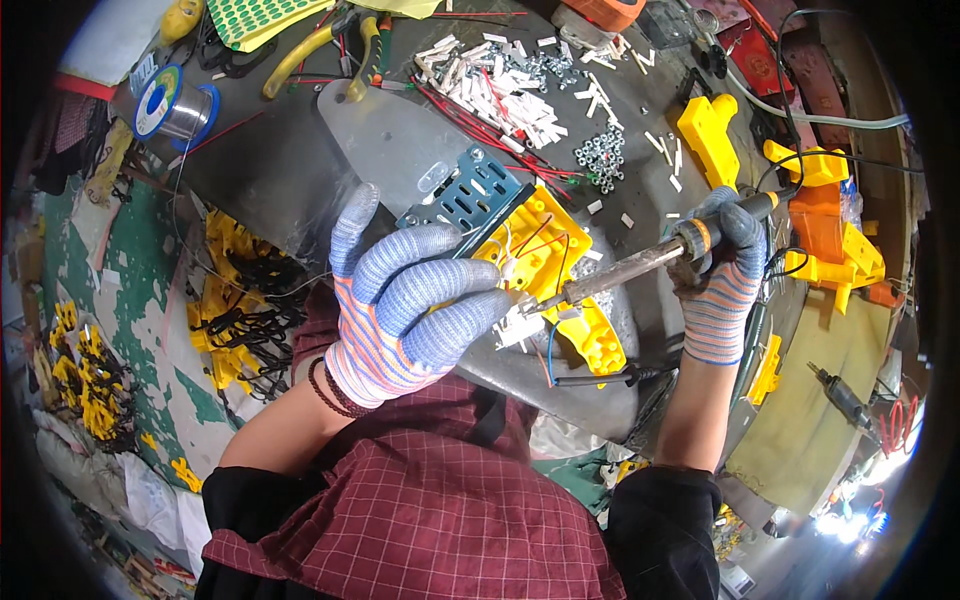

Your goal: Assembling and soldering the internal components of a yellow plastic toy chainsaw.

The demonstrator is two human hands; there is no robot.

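Observation:
My right hand (722, 295), in a striped glove, is closed around a soldering iron (635, 265) whose tip points left. That tip is at a small white part beside an open yellow plastic housing (530, 240), which has thin wires inside. My left hand (410, 300), gloved too, reaches in from the left with its fingers bent and the outermost one stretched away. Its nearest fingertips are bent down close to the iron's tip; the thumb and whatever they pinch are hidden. A blue slotted metal bracket (465, 195) lies just beyond the left fingers, against the housing.
White sleeves (505, 100), red wires (455, 120) and metal nuts (600, 160) lie at the back. Far left are a solder spool (178, 108) and yellow-handled pliers (310, 52). A yellow housing (712, 135) and an electric screwdriver (845, 395) are on the right.

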